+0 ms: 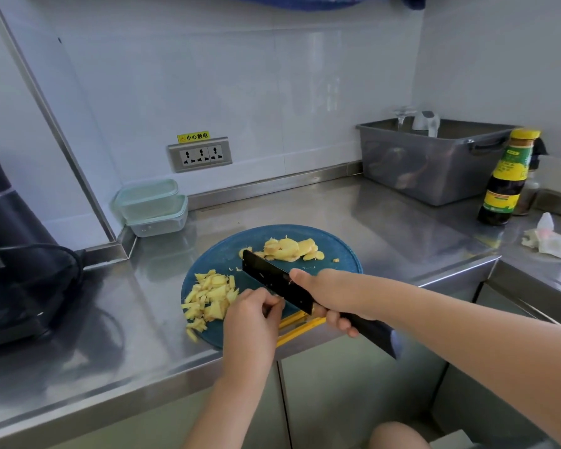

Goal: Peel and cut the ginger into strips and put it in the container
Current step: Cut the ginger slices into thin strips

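Clasping the black cleaver (pixel 272 277) by its handle, the right grip (pixel 324 296) hung over the round blue board (pixel 221 254); the left grip (pixel 250 309) curled at the blade, contents unclear, yellow ginger strips (pixel 208 296) at its nine o'clock.

Bright, diffuse, cool-white light throughout. The blue cutting board (pixel 214 254) is in sharp focus. Left of it the steel counter (pixel 110 319) mirrors the dark appliance (pixel 10 254) as smeared patches. Behind it the wall tiles (pixel 272 92) carry a pale vertical sheen. The left hand (pixel 250 315) and the knife (pixel 272 280) cast only faint, soft-edged shadows on the board. Straight edges bow far from the board, toward the corners. The sauce bottle (pixel 506 179) to its right looks slightly soft.
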